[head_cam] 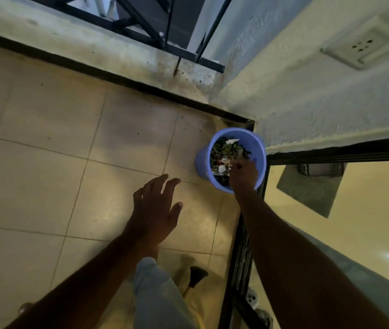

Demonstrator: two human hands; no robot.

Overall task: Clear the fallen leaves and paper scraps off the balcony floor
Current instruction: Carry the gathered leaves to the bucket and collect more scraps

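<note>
A blue plastic bucket (203, 162) stands in the far right corner of the tiled balcony floor (46, 162). It holds dark leaves and white paper scraps (224, 150). My right hand (244, 173) reaches down inside the bucket's near rim with its back towards me, among the leaves. Its fingers point down and are hidden, so I cannot tell whether it holds anything. My left hand (157, 207) hovers over the floor left of the bucket, fingers spread and holding nothing. No loose leaves or scraps show on the tiles in view.
A low parapet with a black metal railing (141, 27) borders the far side. On the right, a black sliding-door track (241, 257) leads to a room with a grey doormat (307, 193). My trouser leg (160, 298) and a dark brush-like object (198, 275) are below.
</note>
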